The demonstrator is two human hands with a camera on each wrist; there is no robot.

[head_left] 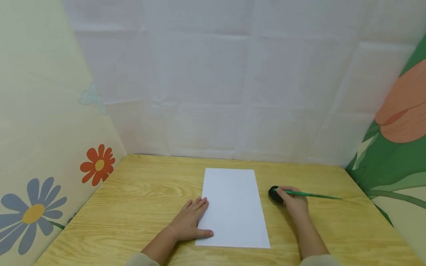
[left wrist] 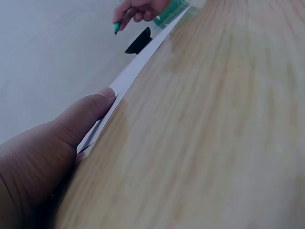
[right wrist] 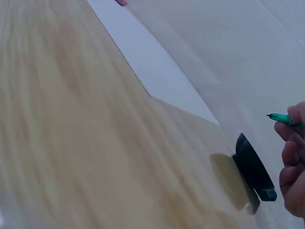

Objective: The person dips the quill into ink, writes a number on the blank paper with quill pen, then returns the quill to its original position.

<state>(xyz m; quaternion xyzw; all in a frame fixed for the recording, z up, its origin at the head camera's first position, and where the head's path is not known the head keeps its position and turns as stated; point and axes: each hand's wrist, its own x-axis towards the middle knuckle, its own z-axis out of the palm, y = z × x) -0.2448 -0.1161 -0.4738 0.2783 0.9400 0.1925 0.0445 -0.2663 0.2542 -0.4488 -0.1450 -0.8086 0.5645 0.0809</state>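
Note:
A blank white sheet of paper [head_left: 233, 207] lies on the wooden table. My left hand [head_left: 189, 218] rests flat on its left edge, fingers extended and thumb spread over the lower left corner. To the right of the sheet, my right hand [head_left: 296, 205] pinches a slim green paintbrush [head_left: 311, 194] between thumb and fingers. Its dark pointed tip shows in the right wrist view, where the brush [right wrist: 281, 118] is above and beside a small black dish [right wrist: 252, 164]. From the head view, the right fingertips overlap the dish [head_left: 274, 194], partly hiding it.
The wood-grain table [head_left: 156, 184] extends around the sheet on all sides. A pale creased cloth [head_left: 213, 81] hangs behind its far edge. Flower-printed cloths stand at the left [head_left: 43, 122] and right [head_left: 399, 173].

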